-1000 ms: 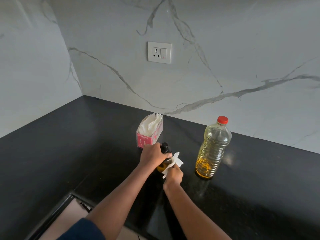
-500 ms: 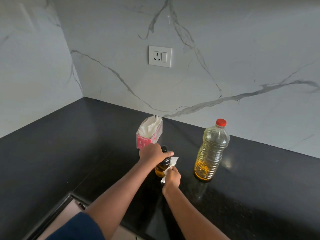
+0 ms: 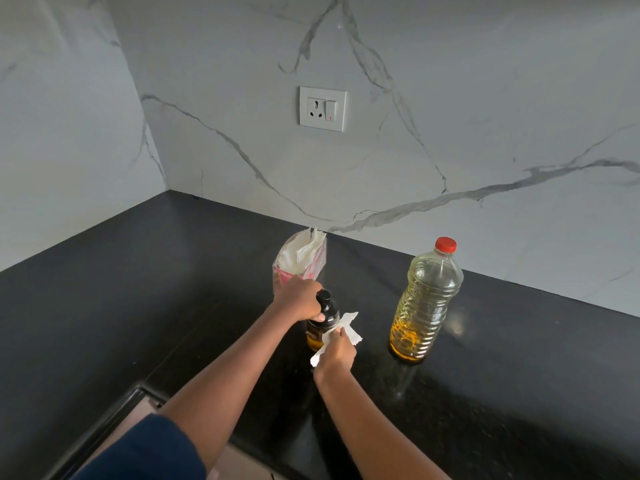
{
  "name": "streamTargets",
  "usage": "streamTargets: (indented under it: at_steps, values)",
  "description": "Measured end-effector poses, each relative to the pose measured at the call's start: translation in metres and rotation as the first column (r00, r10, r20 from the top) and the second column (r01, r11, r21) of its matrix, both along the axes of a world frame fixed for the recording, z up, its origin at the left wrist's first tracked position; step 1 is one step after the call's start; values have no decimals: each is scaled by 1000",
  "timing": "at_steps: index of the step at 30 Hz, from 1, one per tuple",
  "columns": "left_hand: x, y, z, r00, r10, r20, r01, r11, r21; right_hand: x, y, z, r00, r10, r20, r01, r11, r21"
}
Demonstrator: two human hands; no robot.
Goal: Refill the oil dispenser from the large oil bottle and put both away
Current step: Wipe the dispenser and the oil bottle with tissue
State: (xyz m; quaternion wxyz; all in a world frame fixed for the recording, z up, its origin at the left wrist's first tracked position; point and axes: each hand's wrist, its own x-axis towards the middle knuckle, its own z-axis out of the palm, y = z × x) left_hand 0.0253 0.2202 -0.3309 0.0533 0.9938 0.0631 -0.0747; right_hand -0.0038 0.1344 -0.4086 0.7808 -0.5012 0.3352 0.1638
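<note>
Oil dispenser (image 3: 323,322): one, dark glass with a black cap, amber oil showing low in the body; upright on the black counter (image 3: 138,289), near its front edge and just right of the sink recess.

Left hand (image 3: 300,299): closed around the dispenser's upper body below the cap, steadying it.

Right hand (image 3: 337,351): fingers pinched shut on one white tissue (image 3: 341,332), pressed against the dispenser's right side.

Step in hand, as judged: wiping oil off the dispenser's outside. Both vessels are capped, so the pouring appears done; the putting away is not yet begun.

Next move, as judged: finish the wipe around the body, drop the tissue, then lift each bottle upright with a firm grip, since oily glass may slip.

Large oil bottle (image 3: 424,303): one, clear ribbed plastic, red cap on, oil only in its lowest part; upright to the right of the dispenser, well apart from both hands.

Tissue pack (image 3: 299,259): one, pink, open at the top, just behind the left hand, toward the back edge.

Wall socket (image 3: 322,108): one, on the marble wall above.
</note>
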Motion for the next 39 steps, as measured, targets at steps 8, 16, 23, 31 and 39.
streamTargets:
  at_steps: [8,16,23,31,39]
  values:
    - [-8,-18,-4,980,121,156,-123,992,4,23,-9,16,975,42,216,-3,984,-178]
    - [-6,-25,-8,965,197,174,-198,980,-14,-5,-13,-22,989,43,139,-19,984,-176]
    - [-3,-22,-11,958,220,185,-216,976,-40,27,-14,3,980,105,168,-66,972,-224]
    - [-2,-28,-15,955,209,211,-200,978,-61,-5,-12,-25,974,98,205,-40,962,-270]
    - [-4,-48,-9,914,355,195,-351,935,-55,30,-15,2,962,142,231,-61,943,-328]
